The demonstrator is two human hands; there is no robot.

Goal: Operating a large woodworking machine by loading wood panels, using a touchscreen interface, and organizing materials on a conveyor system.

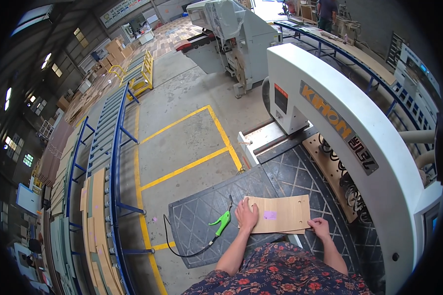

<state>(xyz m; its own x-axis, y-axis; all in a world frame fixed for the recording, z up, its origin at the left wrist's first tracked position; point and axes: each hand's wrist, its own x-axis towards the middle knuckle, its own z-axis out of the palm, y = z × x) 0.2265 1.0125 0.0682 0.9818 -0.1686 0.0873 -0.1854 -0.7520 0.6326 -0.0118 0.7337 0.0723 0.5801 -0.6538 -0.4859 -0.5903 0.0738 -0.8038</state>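
Observation:
A pale wood-grain panel lies in front of me with a purple sticker near its middle and small holes near its ends. The edge of a second board shows just under it. My left hand grips the panel's left end, the fingers over its face. At the lower right corner, my right hand pinches the edge between thumb and fingers. Left of my left hand, a green air blow gun with a black hose rests on the dark, line-patterned table.
A white machine arm curves over the right side, close to my right arm. Beneath it runs a board with black coiled hoses. A blue-framed roller conveyor holding stacked wooden strips stands left. Another machine stands ahead.

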